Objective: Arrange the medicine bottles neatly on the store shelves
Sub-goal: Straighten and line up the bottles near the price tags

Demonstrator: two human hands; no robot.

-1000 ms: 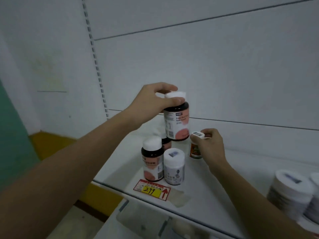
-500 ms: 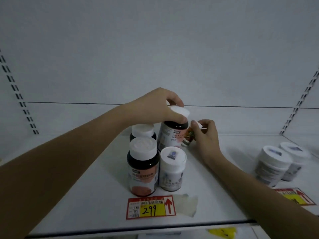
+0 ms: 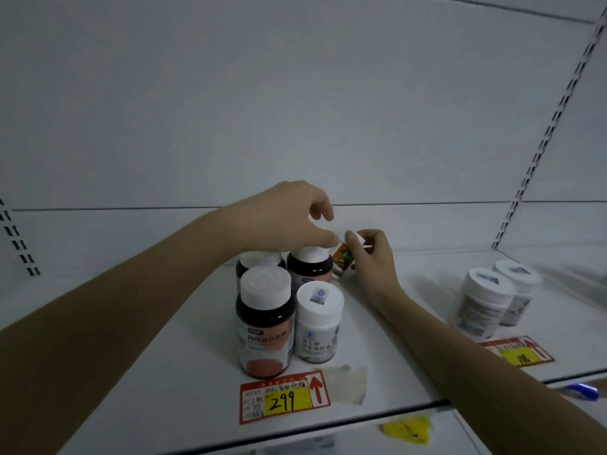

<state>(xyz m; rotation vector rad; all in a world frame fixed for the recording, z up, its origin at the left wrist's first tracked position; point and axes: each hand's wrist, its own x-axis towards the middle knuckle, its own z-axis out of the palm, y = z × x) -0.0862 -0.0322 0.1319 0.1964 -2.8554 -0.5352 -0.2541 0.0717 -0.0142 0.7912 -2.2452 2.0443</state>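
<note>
On the white shelf stand three dark bottles with white caps and pink labels: one at the front, one behind it, and one at the back right. A white bottle stands beside the front dark one. My left hand hovers just above the back right bottle's cap, fingers loosely apart, holding nothing. My right hand grips a small bottle with an orange label, tilted, just right of the back right bottle.
Two white bottles stand at the right of the shelf. A red and yellow price tag marked 299 lies at the front edge, a second tag to the right. Slotted uprights flank the back panel.
My left hand set the dark bottle down behind the white one and let go of its cap. My right hand kept the small bottle beside it. The camera view swung to the right.
</note>
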